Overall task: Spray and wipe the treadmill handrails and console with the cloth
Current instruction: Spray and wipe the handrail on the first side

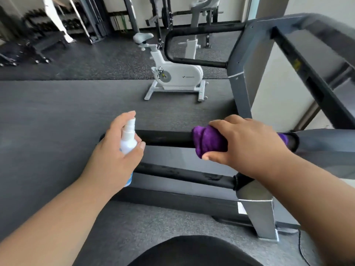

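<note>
My right hand (247, 143) grips a purple cloth (208, 142) wrapped around the near black handrail (165, 138) of the treadmill. My left hand (113, 154) holds a small white spray bottle (127, 140) upright at the rail's left end, index finger resting on its nozzle top. A lower black rail (184, 174) runs below the wiped one. The far handrail (192, 31) loops at the upper middle. The console (311, 54) rises at the upper right, seen from the side; its face is not clear.
The treadmill belt (67, 112) spans the middle left. A white exercise bike (172, 73) stands beyond it. Weight racks and benches (44, 35) fill the far left. The grey upright post (257, 214) stands at lower right, with a cable on the floor beside it.
</note>
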### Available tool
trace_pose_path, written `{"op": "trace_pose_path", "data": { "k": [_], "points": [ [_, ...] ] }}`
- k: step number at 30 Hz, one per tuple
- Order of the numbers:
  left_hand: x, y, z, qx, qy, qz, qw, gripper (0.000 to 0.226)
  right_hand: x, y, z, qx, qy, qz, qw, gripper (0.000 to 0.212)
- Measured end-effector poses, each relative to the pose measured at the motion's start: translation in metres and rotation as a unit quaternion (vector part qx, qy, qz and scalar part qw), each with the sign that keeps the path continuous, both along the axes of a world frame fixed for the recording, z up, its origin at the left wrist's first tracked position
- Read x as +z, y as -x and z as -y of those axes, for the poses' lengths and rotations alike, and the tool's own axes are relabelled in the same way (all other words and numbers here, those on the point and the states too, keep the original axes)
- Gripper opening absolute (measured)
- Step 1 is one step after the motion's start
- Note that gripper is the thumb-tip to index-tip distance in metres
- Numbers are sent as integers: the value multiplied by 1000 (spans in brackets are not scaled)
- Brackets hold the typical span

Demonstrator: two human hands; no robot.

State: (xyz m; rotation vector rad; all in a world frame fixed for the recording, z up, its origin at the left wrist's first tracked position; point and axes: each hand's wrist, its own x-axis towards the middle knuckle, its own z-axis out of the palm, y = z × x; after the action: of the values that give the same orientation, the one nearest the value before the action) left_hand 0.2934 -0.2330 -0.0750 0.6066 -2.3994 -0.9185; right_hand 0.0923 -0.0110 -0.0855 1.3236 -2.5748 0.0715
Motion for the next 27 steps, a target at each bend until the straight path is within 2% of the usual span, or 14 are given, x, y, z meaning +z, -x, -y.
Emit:
{"op": "trace_pose_path", "data": {
  "k": [5,10,22,27],
  "points": [
    [-6,-39,34,65,-36,0,997,62,3,-7,31,20,-23,-16,999,86],
    [-19,-67,59,83,-59,16,995,60,4,-30,86,50,-42,-13,998,81],
    [-34,-92,161,9,-76,9,997,58,4,-101,243,62,-96,4,993,73],
    [-46,-97,204,-28,-90,11,996,56,3,-136,310,84,-206,-36,974,46]
  ]
}}
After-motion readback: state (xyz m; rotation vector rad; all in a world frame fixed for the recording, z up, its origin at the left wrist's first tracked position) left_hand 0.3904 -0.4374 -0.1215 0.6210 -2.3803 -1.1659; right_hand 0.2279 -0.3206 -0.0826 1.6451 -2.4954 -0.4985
